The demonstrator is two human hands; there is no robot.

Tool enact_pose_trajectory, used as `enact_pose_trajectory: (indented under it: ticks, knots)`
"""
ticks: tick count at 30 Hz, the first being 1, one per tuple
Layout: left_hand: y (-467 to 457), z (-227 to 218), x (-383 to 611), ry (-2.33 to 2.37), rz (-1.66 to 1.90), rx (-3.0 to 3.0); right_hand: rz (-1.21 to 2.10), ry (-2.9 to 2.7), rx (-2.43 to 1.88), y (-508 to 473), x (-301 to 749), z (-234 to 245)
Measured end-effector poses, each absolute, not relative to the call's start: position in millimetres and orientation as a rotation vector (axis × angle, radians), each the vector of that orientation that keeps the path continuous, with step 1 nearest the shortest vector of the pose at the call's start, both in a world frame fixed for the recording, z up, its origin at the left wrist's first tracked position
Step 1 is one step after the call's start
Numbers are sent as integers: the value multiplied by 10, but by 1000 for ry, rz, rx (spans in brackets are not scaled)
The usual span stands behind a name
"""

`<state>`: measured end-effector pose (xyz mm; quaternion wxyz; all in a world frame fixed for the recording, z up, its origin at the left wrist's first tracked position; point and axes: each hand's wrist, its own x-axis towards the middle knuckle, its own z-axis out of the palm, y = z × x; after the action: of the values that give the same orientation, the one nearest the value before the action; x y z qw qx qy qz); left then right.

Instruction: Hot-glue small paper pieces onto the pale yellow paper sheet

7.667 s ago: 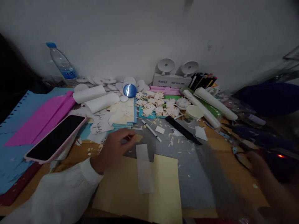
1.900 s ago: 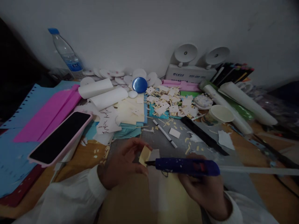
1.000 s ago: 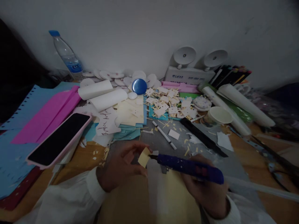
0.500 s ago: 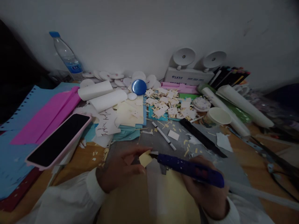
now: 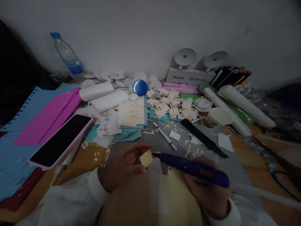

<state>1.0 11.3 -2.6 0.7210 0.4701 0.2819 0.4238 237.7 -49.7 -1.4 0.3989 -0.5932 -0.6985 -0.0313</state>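
My left hand (image 5: 122,166) pinches a small cream paper square (image 5: 146,158) between thumb and fingers, lifted just above the desk. My right hand (image 5: 207,191) is wrapped round a blue glue gun (image 5: 195,168) that lies almost level, its dark nozzle pointing left and nearly touching the square's right edge. A white glue stick (image 5: 263,194) trails out of the gun's back end to the right. Under both hands lies a pale yellow sheet (image 5: 174,201) with a translucent white strip (image 5: 160,191) across it.
A phone in a pink case (image 5: 61,139) rests at left on blue and pink paper (image 5: 44,116). Behind are white rolls (image 5: 103,97), a pile of small cream squares (image 5: 169,105), a pen (image 5: 164,135), a black ruler (image 5: 203,138), a paper cup (image 5: 217,116), a water bottle (image 5: 67,58).
Earlier my left hand lay on the desk and the right reached far right. Since then the square and glue gun were taken up; in the last second the nozzle has stayed at the square.
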Motion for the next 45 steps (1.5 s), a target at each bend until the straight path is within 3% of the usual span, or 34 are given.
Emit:
enact_pose_trajectory:
  ticks: [17, 45]
  knots:
    - [65, -26, 12, 514, 848, 922, -159, -1754, -1489, -497, 2356, -21]
    - [113, 100, 59, 774, 937, 926, -64, -1845, -1457, -497, 2397, -10]
